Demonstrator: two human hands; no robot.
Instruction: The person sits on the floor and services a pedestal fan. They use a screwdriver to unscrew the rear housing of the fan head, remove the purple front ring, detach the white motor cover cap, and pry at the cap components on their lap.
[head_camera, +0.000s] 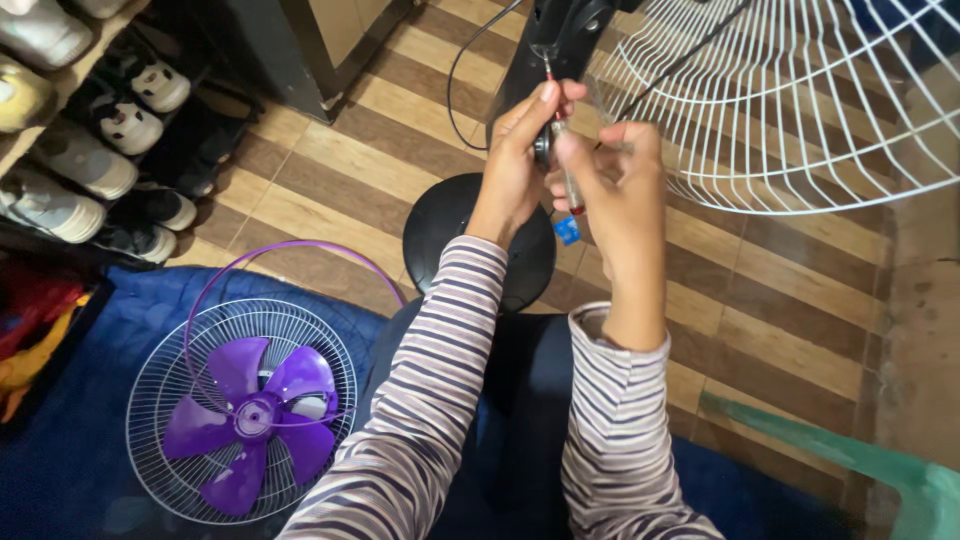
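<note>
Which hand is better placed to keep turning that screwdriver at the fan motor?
Right hand, probably: its fingers pinch the screwdriver handle, while the left hand steadies the shaft.

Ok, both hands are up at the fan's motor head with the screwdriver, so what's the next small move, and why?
Probably steady the screwdriver and seat its tip squarely before turning. The left hand and right hand both pinch the slim tool close to the black motor head, beside the white rear grille. Where the tip ends is hard to make out, so confirm the seat first.
</note>
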